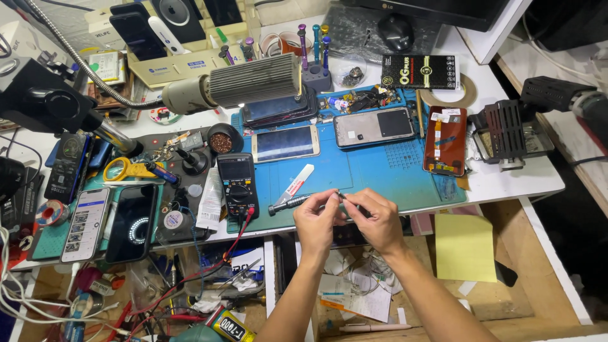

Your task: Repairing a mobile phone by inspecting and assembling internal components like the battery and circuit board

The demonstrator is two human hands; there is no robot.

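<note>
Both hands meet just over the front edge of the table (506,183), above the near rim of the blue work mat (373,171). The left hand (316,221) and the right hand (378,218) pinch a small dark part (341,196) between their fingertips, each grip closed on it (it is too small to tell what it is, perhaps a tiny screw or bit).

Just left of the hands a screwdriver (288,204) lies on the mat, with a white tube (299,180) beside it and a black multimeter (238,185) further left, its red lead trailing over the table edge. Behind the hands lie two phones face up, a light one (285,143) and a dark-backed one (373,127), and to the right an orange-backed screen panel (446,140). A ribbed lamp head (253,82) on a flexible arm hangs above the back of the mat.

The left side of the table is crowded with phones, tools and wires. Open room lies on the mat straight ahead of the hands, and to the right of them. Below the edge, an open drawer holds papers and a yellow sheet (464,247).
</note>
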